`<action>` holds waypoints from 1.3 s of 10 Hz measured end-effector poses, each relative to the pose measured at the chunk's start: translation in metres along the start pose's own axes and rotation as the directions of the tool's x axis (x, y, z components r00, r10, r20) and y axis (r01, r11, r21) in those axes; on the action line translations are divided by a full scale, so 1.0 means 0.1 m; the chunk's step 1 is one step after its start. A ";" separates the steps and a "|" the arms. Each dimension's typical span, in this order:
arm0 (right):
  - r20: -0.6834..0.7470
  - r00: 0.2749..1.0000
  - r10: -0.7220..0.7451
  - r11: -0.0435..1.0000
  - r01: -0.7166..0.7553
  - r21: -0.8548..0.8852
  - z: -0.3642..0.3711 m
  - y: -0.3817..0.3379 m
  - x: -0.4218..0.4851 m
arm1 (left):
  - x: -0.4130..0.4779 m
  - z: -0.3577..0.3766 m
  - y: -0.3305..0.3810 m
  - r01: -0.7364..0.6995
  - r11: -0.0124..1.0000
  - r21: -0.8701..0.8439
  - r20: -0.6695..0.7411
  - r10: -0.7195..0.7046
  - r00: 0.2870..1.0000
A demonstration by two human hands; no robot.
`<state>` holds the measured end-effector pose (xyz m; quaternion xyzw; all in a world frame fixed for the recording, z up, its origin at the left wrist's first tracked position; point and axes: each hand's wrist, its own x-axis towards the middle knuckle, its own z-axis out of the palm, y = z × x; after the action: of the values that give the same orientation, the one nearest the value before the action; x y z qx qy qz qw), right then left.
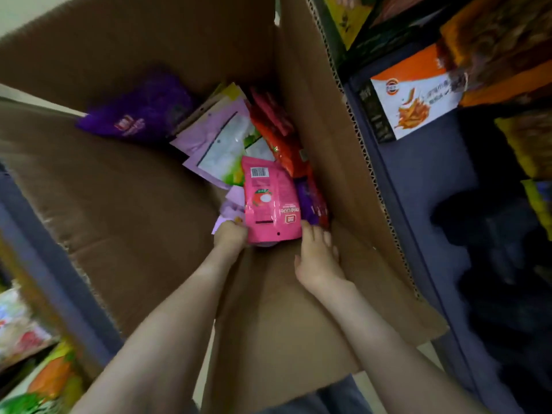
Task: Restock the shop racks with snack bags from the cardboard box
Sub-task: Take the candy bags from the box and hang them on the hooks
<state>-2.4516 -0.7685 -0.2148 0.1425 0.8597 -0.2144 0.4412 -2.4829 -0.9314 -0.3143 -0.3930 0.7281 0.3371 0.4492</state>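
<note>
Bag point(270, 204) gripped by L hand point(230, 236), R hand point(318, 261) flat.

Pink snack bag point(270, 201) atop bags inside cardboard box point(143, 210).

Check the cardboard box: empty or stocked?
Stocked, not empty. Inside the cardboard box lie a pink bag, lilac bags, a red bag and a purple bag, piled toward one side.

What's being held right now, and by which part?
The left hand grips the pink snack bag by its near left corner. The right hand lies open beside the bag's right corner, gripping nothing.
</note>
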 end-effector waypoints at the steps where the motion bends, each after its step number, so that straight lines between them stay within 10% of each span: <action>1: -0.015 0.999 -0.028 0.999 0.028 -0.017 -0.08 -0.03 -0.09 | -0.24 -0.02 0.17 0.042 0.987 -0.157 0.083 -0.029 0.996; 4: -0.331 0.920 -0.209 0.963 0.253 0.095 -1.05 -0.54 -0.92 | -2.21 -0.76 1.12 0.013 0.887 -0.462 0.164 0.071 0.984; 5: -0.396 0.884 -0.246 0.910 0.352 0.220 -1.42 -0.73 -1.43 | -2.99 -1.14 1.18 -0.225 0.946 -0.232 0.081 0.249 0.965; 6: -0.441 0.851 -0.287 0.892 0.405 0.201 -1.73 -0.86 -1.98 | -3.57 -1.43 1.18 -0.513 0.764 0.392 -0.123 0.596 0.794; 7: -0.549 0.765 -0.337 0.880 0.464 0.106 -2.11 -0.91 -2.71 | -4.34 -1.65 1.27 -0.716 0.261 0.648 0.030 0.930 0.366; 9: -0.756 0.606 -0.248 0.919 0.394 0.013 -2.78 -0.42 -4.11 | -5.66 -1.56 1.62 -0.904 -0.206 0.374 0.449 0.894 -0.018; 13: -0.992 -0.007 0.126 0.982 0.142 0.123 -2.90 1.34 -6.39 | -7.97 -0.11 1.33 -0.737 -0.652 0.178 0.446 0.721 -0.531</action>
<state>-2.2311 -0.5445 0.4267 0.2883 0.8940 -0.1320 -0.3167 -2.3743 -0.6639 0.4407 0.5895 0.7232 0.3598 0.0012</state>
